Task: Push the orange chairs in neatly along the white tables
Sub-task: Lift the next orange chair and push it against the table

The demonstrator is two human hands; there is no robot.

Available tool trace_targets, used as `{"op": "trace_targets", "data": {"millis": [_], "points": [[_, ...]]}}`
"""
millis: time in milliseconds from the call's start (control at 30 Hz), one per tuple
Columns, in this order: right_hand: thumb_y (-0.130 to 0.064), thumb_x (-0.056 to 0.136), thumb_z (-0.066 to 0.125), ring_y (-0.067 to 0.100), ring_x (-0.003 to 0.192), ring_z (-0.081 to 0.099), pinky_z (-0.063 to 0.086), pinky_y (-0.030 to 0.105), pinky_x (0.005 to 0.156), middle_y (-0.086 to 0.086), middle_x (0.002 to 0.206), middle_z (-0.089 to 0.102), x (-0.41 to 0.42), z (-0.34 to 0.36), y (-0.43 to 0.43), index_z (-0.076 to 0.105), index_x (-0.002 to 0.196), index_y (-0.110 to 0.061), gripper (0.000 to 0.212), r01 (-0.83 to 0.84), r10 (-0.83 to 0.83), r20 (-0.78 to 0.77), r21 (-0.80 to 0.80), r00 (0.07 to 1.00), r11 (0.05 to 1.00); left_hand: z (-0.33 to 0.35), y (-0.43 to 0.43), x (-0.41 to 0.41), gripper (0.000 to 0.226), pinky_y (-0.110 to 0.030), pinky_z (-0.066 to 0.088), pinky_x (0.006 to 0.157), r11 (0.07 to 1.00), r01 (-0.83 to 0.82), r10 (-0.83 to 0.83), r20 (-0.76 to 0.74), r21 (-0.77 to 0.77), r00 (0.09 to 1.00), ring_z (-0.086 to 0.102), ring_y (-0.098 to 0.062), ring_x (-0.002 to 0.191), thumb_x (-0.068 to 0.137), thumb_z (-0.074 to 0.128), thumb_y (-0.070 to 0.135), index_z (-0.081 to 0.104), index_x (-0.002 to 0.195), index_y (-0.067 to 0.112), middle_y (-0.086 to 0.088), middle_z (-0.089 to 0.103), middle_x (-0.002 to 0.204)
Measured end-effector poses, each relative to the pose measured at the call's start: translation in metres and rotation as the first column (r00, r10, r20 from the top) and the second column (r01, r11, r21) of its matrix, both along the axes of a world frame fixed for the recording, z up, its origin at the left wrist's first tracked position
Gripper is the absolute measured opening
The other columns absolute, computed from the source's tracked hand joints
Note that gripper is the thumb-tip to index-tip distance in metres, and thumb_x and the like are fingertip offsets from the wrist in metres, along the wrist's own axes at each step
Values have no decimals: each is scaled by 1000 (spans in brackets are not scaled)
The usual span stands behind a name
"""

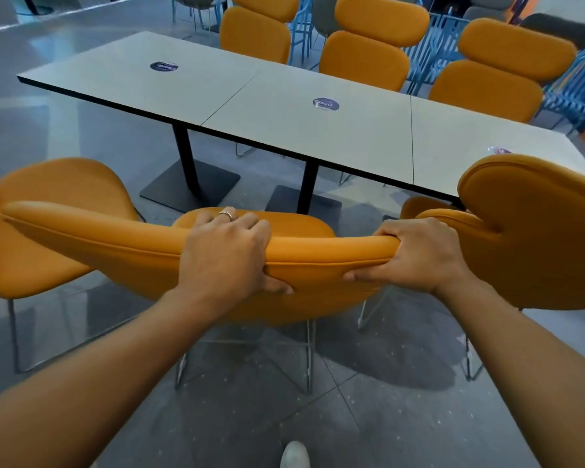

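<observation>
An orange padded chair [122,244] stands in front of me, its backrest top running across the middle of the view and its seat facing the row of white tables [284,106]. My left hand [223,251] grips the backrest top near its middle, fingers over the far side and thumb underneath. My right hand [419,255] grips the right end of the same backrest. The chair stands a little back from the table edge. Another orange chair [534,231] sits at the right by the table, and one more [48,224] at the left.
Three orange chairs [365,55] line the far side of the tables, with blue railings [429,52] behind them. Black pedestal bases [190,187] stand under the tables. Round stickers [325,104] lie on the tabletops. My shoe [294,454] shows on the grey floor below.
</observation>
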State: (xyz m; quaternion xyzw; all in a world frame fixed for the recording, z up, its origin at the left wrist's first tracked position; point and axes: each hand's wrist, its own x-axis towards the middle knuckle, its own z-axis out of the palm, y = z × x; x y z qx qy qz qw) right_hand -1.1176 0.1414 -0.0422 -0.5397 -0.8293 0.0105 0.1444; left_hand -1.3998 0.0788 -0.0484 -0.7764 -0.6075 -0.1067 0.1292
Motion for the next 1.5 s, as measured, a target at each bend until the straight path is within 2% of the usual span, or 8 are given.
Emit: {"op": "trace_targets", "data": {"millis": [300, 600, 833, 933, 1033, 1200, 1367, 1500], "points": [[-106, 43, 44, 3, 72, 60, 51, 30, 63, -20, 74, 64, 43, 2, 78, 69, 90, -39, 86, -11, 10, -13, -97, 1000, 995, -6, 59, 50, 65, -41, 44, 78, 999, -30, 30, 16, 21, 999, 56, -21, 79, 57, 55, 88, 52, 75, 26, 5, 60, 77], [-108, 44, 42, -7, 61, 50, 41, 22, 55, -25, 61, 54, 42, -5, 133, 64, 77, -40, 78, -9, 8, -43, -23, 999, 1000, -3, 110, 48, 67, -42, 45, 78, 997, -73, 73, 8, -30, 997, 58, -22, 83, 57, 50, 90, 54, 80, 26, 5, 62, 82], [-106, 46, 46, -5, 66, 51, 35, 23, 54, -23, 69, 56, 43, -9, 128, 62, 83, -41, 76, -30, 28, -43, -52, 999, 998, 0, 100, 46, 67, -42, 44, 82, 996, -70, 74, 63, -55, 995, 57, -21, 87, 61, 54, 84, 59, 91, 26, 3, 63, 91], [-102, 48, 51, 1, 79, 54, 41, 27, 64, -22, 82, 59, 42, -6, 120, 62, 94, -41, 77, -28, 19, -83, -112, 996, 993, 4, 94, 36, 70, -44, 36, 95, 992, -24, 42, 148, -120, 988, 55, -19, 102, 65, 55, 80, 59, 113, 30, 5, 63, 108], [-95, 51, 50, 12, 101, 53, 41, 41, 88, -16, 103, 60, 34, -2, 107, 60, 112, -41, 82, -5, 1, -30, -130, 1000, 991, 10, 87, 17, 75, -47, 29, 100, 988, -42, 73, 211, -146, 975, 53, -20, 109, 63, 53, 81, 57, 119, 32, 6, 62, 116], [-95, 58, 50, 23, 125, 47, 30, 52, 109, -4, 132, 56, -12, 6, 81, 47, 137, -39, 96, 47, -21, 176, -142, 984, 989, 13, 75, -30, 87, -49, 21, 99, 972, -164, 184, 112, -169, 976, 45, -28, 120, 59, 55, 85, 49, 129, 33, -2, 55, 127], [-99, 58, 45, 23, 122, 51, 31, 54, 108, -5, 127, 61, -75, 5, 71, 51, 130, -40, 94, 85, -45, 276, -136, 960, 987, 4, 60, -72, 87, -54, 17, 104, 969, -171, 191, 100, -178, 976, 43, -31, 123, 62, 62, 80, 42, 133, 34, -3, 52, 130], [-103, 51, 39, 17, 104, 56, 38, 44, 96, -9, 108, 65, -85, 5, 69, 59, 112, -40, 91, 127, -100, 238, -98, 966, 987, -3, 60, -85, 80, -53, 18, 105, 987, -96, 113, 126, -132, 986, 45, -29, 120, 64, 63, 77, 44, 129, 33, 0, 53, 126]]}}
